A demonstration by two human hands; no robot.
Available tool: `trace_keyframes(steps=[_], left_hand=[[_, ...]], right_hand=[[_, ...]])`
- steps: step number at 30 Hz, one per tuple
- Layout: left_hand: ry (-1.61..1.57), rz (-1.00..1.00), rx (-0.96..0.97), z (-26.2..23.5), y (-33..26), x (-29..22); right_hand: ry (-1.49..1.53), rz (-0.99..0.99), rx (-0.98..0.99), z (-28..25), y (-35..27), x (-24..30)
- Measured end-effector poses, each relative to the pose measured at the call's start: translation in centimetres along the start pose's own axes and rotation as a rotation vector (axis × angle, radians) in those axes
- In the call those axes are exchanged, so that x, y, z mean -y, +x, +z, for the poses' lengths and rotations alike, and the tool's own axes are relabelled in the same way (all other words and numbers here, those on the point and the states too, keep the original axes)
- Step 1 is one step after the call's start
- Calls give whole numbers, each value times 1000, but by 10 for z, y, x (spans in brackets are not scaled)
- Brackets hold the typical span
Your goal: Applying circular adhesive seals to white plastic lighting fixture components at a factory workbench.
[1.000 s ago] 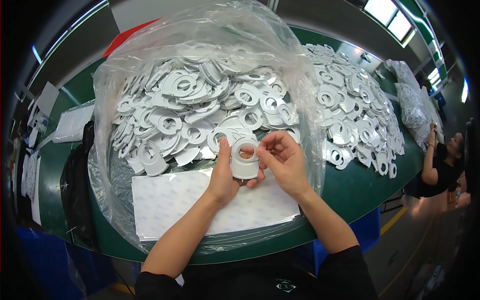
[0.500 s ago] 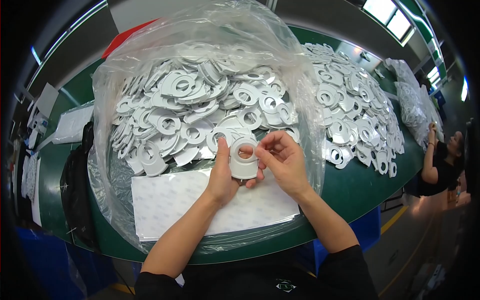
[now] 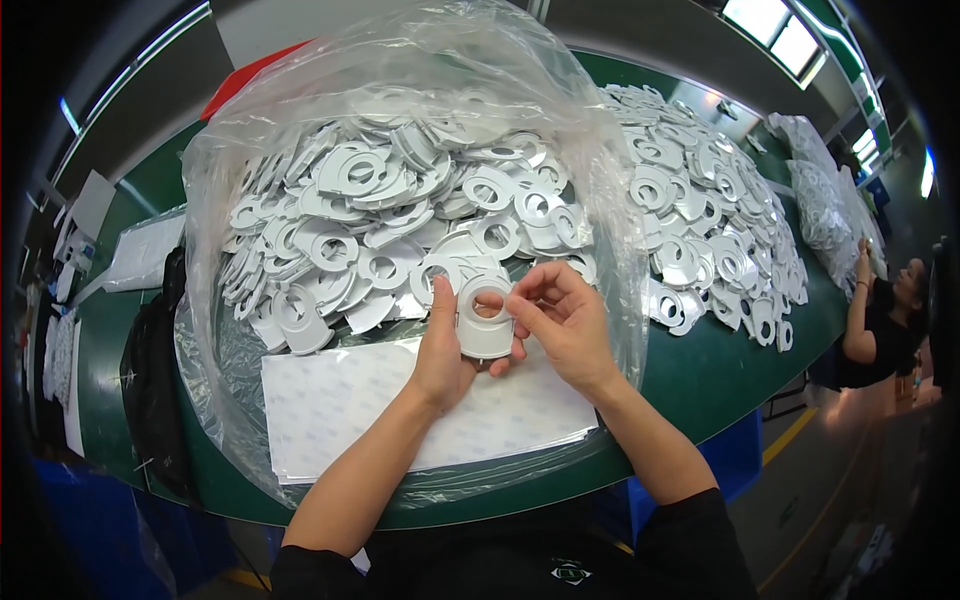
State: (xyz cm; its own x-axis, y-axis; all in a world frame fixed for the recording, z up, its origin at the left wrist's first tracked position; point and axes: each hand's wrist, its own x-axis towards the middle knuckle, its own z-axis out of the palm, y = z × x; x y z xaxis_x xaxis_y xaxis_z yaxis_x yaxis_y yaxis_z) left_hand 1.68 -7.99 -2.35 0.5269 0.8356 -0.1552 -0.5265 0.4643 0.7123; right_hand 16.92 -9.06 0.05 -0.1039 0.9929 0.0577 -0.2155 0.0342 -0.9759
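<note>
A green table (image 3: 700, 378) curves across the view, bearing in its middle a large clear plastic bag (image 3: 470, 45) that lies wide open around a heap of pale grey parts (image 3: 395, 212), with white sheets (image 3: 500, 420) spread over its near side. To the right of the bag, a second heap of the same parts (image 3: 712, 210) lies loose on the green top, with a filled plastic bag (image 3: 825, 215) beyond it. At the left lie a black bundle (image 3: 152, 375) and a white package (image 3: 148, 252).

centre evenly lit | window (image 3: 772, 34) glaring upper right | rim dark, straight edges bent
</note>
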Motion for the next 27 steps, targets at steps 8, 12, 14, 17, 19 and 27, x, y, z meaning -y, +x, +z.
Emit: trace_keyframes(steps=[8, 12, 14, 17, 19, 27], left_hand=[[17, 1, 4, -1, 0, 1], [24, 8, 5, 3, 0, -2], [7, 13, -16, 5, -1, -3], [-1, 5, -11, 3, -1, -2], [-2, 5, -9, 2, -1, 0], [128, 8, -94, 1, -2, 1]], right_hand=[[-9, 4, -1, 1, -1, 2], [-57, -21, -3, 1, -2, 3], [-76, -32, -7, 2, -2, 3], [-190, -92, -35, 4, -3, 2], [-451, -306, -105, 3, -3, -2], [-1079, -765, -157, -1, -4, 3]])
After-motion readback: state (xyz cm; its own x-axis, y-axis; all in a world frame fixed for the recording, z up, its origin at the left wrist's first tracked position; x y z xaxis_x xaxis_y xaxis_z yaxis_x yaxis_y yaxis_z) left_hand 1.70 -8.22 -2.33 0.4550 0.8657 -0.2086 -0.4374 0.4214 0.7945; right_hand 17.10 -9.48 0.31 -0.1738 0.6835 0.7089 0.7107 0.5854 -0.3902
